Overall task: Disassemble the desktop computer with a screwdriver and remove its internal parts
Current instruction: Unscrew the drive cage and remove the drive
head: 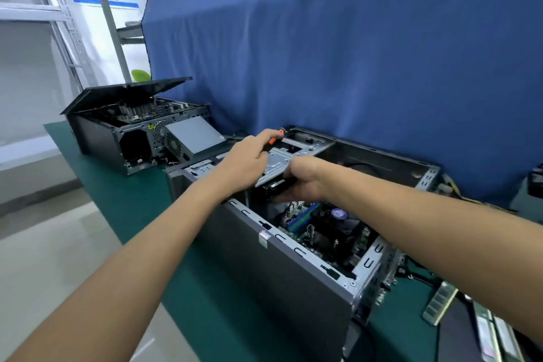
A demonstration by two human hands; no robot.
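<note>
Open grey metal desktop computer case (279,273), on its side on green table mat (132,185), motherboard exposed. Right hand (302,179): fingers curled round black drive unit (276,184) under silver metal drive cage (279,161). Left hand (246,161): grips orange-and-black screwdriver (272,141) above cage. Far left: second opened black computer case (100,132). Behind: blue cloth backdrop (352,53).

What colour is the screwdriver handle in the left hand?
The screwdriver in the left hand has a black handle with orange parts; head view.
</note>
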